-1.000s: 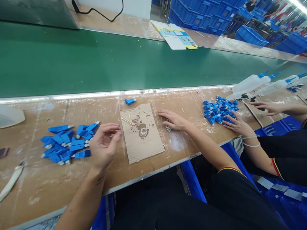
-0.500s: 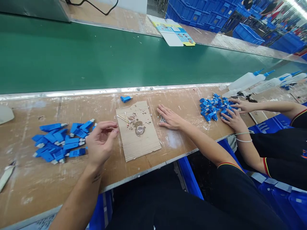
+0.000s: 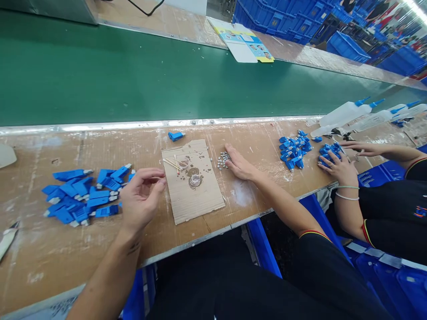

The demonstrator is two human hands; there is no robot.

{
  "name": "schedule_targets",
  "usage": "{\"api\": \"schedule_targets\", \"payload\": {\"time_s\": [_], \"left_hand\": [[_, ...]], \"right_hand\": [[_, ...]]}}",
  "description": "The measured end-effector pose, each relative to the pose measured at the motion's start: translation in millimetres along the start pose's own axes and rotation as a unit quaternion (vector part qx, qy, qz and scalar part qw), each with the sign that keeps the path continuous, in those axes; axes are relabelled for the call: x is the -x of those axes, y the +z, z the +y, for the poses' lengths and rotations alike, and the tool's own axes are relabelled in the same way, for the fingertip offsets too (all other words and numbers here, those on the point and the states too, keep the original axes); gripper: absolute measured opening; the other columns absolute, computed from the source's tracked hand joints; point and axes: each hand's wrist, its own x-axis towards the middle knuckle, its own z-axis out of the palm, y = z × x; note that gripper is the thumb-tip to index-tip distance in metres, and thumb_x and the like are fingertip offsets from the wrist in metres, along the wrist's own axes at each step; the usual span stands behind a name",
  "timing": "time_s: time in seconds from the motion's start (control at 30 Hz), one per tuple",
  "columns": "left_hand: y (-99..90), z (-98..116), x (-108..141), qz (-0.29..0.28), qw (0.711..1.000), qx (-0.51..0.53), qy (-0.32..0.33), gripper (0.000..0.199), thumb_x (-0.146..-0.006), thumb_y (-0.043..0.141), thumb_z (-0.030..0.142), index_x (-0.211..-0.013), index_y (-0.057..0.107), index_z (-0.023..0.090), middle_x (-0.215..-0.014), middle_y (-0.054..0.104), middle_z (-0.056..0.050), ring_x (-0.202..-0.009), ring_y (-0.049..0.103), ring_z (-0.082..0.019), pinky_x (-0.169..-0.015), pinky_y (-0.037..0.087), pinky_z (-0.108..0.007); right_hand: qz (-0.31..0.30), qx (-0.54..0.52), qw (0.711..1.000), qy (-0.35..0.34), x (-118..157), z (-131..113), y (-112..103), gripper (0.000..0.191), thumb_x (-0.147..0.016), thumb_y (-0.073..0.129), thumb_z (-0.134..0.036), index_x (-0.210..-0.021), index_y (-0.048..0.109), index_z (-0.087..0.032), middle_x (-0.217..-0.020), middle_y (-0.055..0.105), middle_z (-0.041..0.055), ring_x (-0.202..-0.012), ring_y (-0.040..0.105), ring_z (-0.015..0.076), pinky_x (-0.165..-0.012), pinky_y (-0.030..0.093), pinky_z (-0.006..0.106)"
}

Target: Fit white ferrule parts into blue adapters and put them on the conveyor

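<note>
My left hand [image 3: 143,193] hovers or rests by the left edge of a cardboard piece [image 3: 196,204], its fingers loosely curled, thumb apart, nothing visible in it. Just left of it lies a pile of blue plastic parts [image 3: 71,189] with pale tips. My right hand [image 3: 240,164] lies on edge on the table, fingers stretched out, beside a scatter of small grey pieces [image 3: 223,161]. On the cardboard are cotton swabs [image 3: 171,165], a small clear round dish [image 3: 183,163], dark wet spots and a shiny round piece [image 3: 195,180]. One blue part [image 3: 175,136] lies beyond the cardboard.
At right, a co-worker's hands [image 3: 340,169] gather blue parts near another blue pile [image 3: 294,150]. White bottles [image 3: 343,113] with blue nozzles lie behind them. A green belt [image 3: 133,80] runs along the back. A knife [image 3: 8,238] lies at far left.
My right hand has shifted slightly away from the small grey pieces, uncovering more of them. The co-worker's hands have drawn some blue parts toward the right. My left hand stays nearly still.
</note>
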Motion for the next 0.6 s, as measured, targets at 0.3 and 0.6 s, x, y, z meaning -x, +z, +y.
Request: {"api": "schedule_targets", "payload": {"time_s": [0.3,0.6], "left_hand": [[1.7,-4,-3,0.016,1.000,-0.003,-0.003,0.008,-0.083,0.076,0.025,-0.090,0.076,0.022,-0.092,0.078,-0.003,-0.084,0.074,-0.018,-0.075,0.062,-0.031],[3.8,1,-1,0.007,0.999,-0.035,-0.008,0.009,-0.086,0.071,0.028,-0.093,0.073,0.022,-0.094,0.077,-0.004,-0.086,0.074,-0.019,-0.075,0.062,-0.033]], "right_hand": [[-0.065,0.129,0.984,-0.100,-40,-39,3,0.086,-0.104,0.027,-0.076,-0.171,0.027,-0.022,-0.183,0.025,0.0111,-0.173,0.017,0.0314,-0.142,0.017,0.062],[-0.039,0.161,0.974,-0.155,-23,-36,-8,0.077,-0.106,0.026,-0.074,-0.161,0.047,-0.024,-0.172,0.048,0.0125,-0.167,0.033,0.0325,-0.137,0.030,0.063]]}}
